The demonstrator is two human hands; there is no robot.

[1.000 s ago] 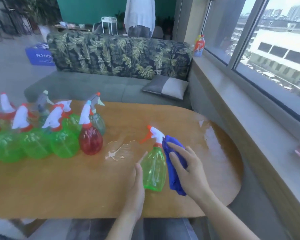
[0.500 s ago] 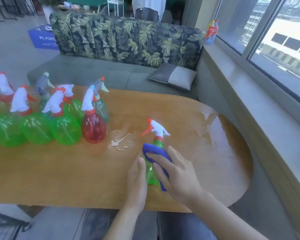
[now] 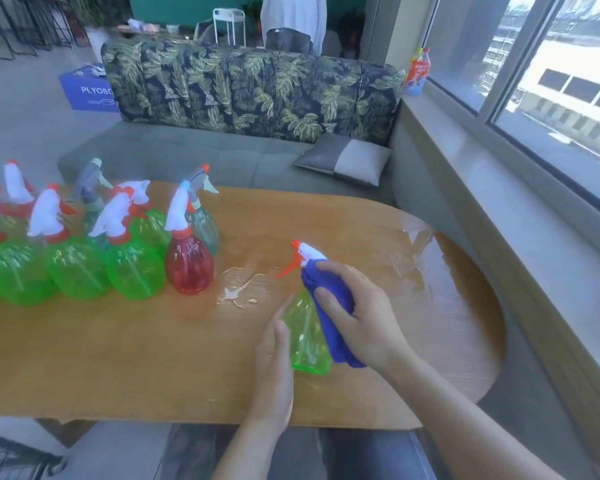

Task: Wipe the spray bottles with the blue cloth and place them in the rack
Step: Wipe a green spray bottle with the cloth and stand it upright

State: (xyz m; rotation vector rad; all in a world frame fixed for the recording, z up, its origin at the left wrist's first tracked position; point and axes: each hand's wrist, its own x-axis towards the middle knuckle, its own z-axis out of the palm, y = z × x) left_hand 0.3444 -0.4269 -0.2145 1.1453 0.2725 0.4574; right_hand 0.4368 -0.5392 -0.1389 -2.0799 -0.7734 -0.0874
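A green spray bottle [image 3: 305, 337] with a white and orange trigger head stands near the front of the wooden table [image 3: 118, 358]. My right hand [image 3: 364, 317] presses the blue cloth [image 3: 329, 306] against the bottle's right side and neck, fingers curled over the cloth. My left hand [image 3: 274, 362] lies with straight fingers against the bottle's left side. Several more spray bottles stand in a group at the left: green ones [image 3: 136, 268], a red one [image 3: 187, 261] and a grey-green one [image 3: 205, 226]. No rack is in view.
A wet patch [image 3: 239, 289] glistens on the table between the red bottle and the held one. A leaf-patterned sofa [image 3: 250, 95] with a grey cushion [image 3: 343, 157] runs behind the table. A window ledge [image 3: 499, 209] borders the right side, with a bottle [image 3: 418, 71] at its far end.
My right hand with the cloth has slid up from the bottle's body to its neck and right side. The left hand stays against the bottle's left side. The camera view has shifted.
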